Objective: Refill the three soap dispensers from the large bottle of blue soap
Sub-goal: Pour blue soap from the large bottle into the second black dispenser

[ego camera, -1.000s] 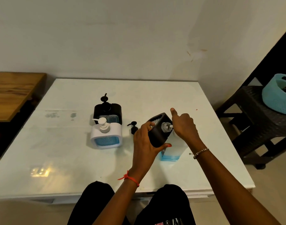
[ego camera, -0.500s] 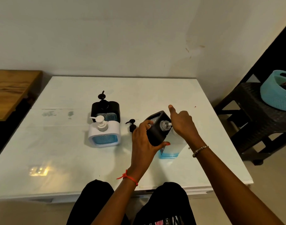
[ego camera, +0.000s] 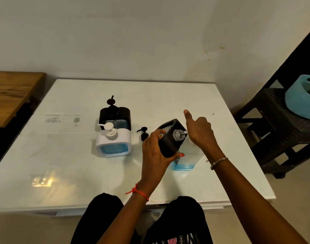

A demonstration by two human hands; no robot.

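Soap dispensers: 3.
- One black, tilted dispenser [ego camera: 168, 145], gripped in the left hand [ego camera: 154, 155], fingers over its top edge and thumb under its base. Its pump is off, and its clear neck [ego camera: 178, 135] points at the right hand [ego camera: 201, 134].
- One white dispenser [ego camera: 101, 141], pump fitted, upright on the table [ego camera: 80, 173], well to the left of the left hand.
- One black dispenser [ego camera: 122, 115], pump fitted, upright, just behind the white one and touching it.

Loose black pump head [ego camera: 143, 134]: 1, standing on the table just beyond the left hand's knuckles.

Large bottle [ego camera: 189, 154]: 1, upright under the right hand, with blue soap only at its bottom. A white spout [ego camera: 185, 132] at its top meets the clear neck.

Right hand: lies over the bottle's top, forefinger straight and pointing away, the other fingers curled down. Whether they grip cannot be told.

Wrist bands: 2. A red thread [ego camera: 138, 191] on the left wrist, a bracelet [ego camera: 218, 162] on the right.

Far right of the right hand: 1 dark stool [ego camera: 277, 124] bearing 1 blue basket [ego camera: 300, 101]. Far left of the left hand: 1 wooden table [ego camera: 10, 92].
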